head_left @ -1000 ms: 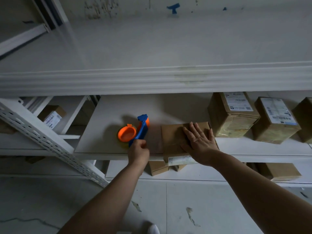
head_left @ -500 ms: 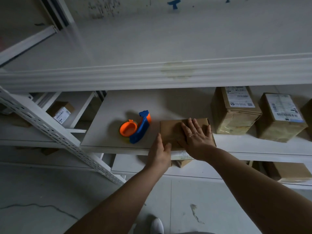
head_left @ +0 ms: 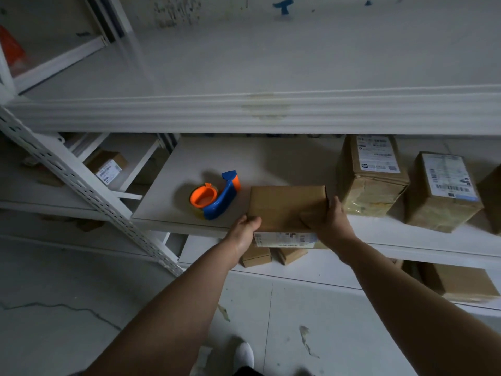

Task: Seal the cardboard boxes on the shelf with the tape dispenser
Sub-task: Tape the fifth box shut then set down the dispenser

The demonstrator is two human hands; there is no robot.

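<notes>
A flat brown cardboard box point(head_left: 284, 206) lies at the front edge of the middle shelf point(head_left: 173, 169), a white label on its near side. My left hand point(head_left: 245, 230) grips its near left corner. My right hand point(head_left: 329, 221) clasps its near right corner, fingers on the side. The blue and orange tape dispenser point(head_left: 215, 196) rests on the shelf just left of the box, with no hand on it.
Two taped boxes point(head_left: 371, 175) point(head_left: 442, 191) with labels stand to the right on the same shelf. More boxes point(head_left: 458, 280) sit on the lower shelf. A slanted perforated post point(head_left: 89, 191) rises at left. The upper shelf beam point(head_left: 244, 112) overhangs.
My left hand let go of the tape dispenser, which now lies on the shelf, and moved right to the box. My right hand shifted from flat on the box top to its right corner.
</notes>
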